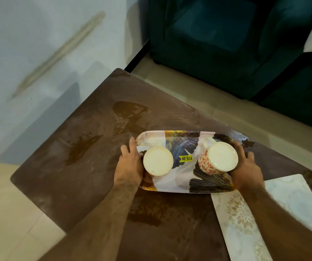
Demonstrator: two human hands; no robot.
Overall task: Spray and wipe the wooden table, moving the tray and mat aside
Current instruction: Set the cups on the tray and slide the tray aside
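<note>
I am gripping the tray (181, 178) at both short ends, left hand (130, 164) and right hand (245, 172) curled over its rims, near the table (61, 178) middle. Two mugs (158, 160) are riding loose on it; tilting could slide them off. The mat (245, 219) is lying near right, possibly touching the tray.

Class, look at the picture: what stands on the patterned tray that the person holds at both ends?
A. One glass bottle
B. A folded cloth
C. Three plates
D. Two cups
D: two cups stand on the tray, a plain cream cup by the left hand and a red-flowered cup by the right hand.
</note>
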